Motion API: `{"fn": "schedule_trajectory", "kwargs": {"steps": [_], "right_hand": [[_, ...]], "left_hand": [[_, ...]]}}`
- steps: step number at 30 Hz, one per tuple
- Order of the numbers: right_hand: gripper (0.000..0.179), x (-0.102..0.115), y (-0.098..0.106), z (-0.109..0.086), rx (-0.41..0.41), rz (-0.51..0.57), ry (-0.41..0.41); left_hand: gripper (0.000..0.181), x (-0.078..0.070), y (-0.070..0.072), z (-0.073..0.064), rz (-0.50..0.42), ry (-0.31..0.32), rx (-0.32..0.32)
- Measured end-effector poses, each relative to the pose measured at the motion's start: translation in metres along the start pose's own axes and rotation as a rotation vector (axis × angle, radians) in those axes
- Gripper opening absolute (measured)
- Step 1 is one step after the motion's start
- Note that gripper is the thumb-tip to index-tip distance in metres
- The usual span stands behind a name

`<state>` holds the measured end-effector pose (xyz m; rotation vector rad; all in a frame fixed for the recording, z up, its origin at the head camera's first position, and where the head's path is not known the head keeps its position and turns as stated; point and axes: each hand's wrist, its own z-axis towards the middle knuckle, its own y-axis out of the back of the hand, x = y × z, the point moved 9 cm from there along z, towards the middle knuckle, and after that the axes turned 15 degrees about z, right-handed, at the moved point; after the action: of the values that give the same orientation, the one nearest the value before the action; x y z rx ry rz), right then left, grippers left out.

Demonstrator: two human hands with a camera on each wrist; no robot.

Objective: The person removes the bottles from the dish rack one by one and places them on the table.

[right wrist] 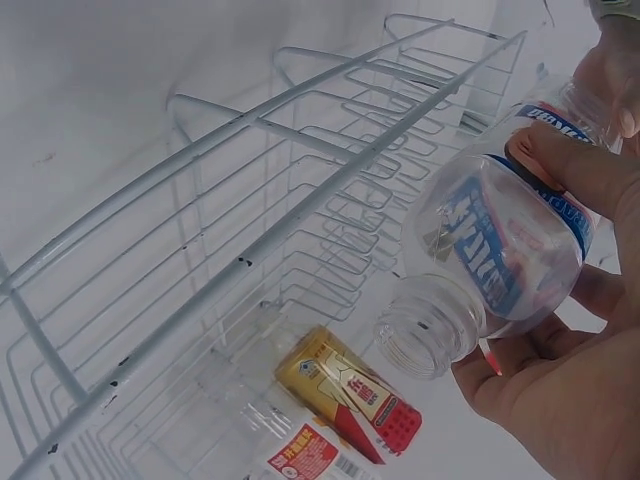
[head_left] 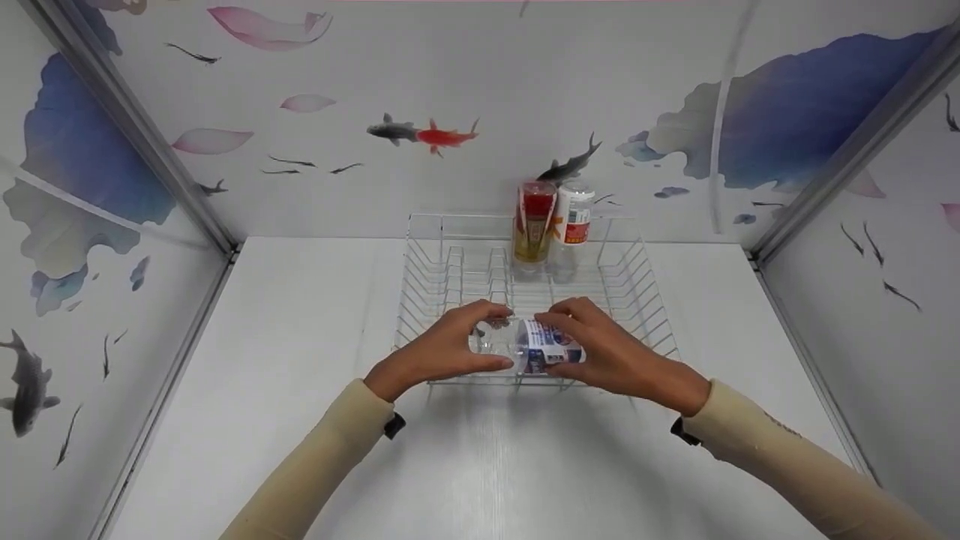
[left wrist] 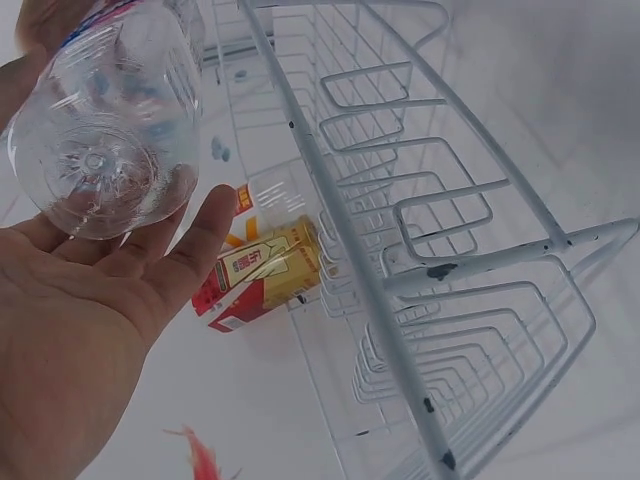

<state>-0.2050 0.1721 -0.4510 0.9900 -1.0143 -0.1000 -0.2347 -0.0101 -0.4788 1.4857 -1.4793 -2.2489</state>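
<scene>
One bottle [head_left: 536,346] above the near edge of the rack [right wrist: 245,262], right hand [head_left: 619,352] gripping its body, left hand [head_left: 442,345] open loosely around its base, contact unclear; apparently two-handed handling, next move needing rack clearance.

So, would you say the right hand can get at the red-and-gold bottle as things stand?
Probably not: the right hand grips the blue-labelled bottle. Otherwise, the way over the rack looks open, though the white-labelled bottle stands close beside the red-and-gold bottle.
</scene>
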Motion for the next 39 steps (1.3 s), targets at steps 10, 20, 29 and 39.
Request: {"fn": "schedule_trajectory", "kwargs": {"steps": [10, 20, 29, 39], "right_hand": [[0.076, 0.005, -0.002, -0.001, -0.008, -0.006, 0.038], [0.073, 0.011, -0.005, 0.001, -0.019, 0.003, 0.051], [0.075, 0.013, -0.007, 0.001, -0.025, -0.005, 0.071], [0.072, 0.017, -0.006, 0.0, -0.03, -0.02, 0.119]], "left_hand": [[0.071, -0.004, -0.003, 0.002, 0.016, -0.048, 0.009], [0.068, -0.007, -0.004, 0.003, 0.103, -0.043, 0.009], [0.071, -0.008, -0.008, 0.005, 0.162, -0.012, 0.033], [0.066, -0.012, -0.01, 0.006, 0.199, -0.018, 0.029]]}}
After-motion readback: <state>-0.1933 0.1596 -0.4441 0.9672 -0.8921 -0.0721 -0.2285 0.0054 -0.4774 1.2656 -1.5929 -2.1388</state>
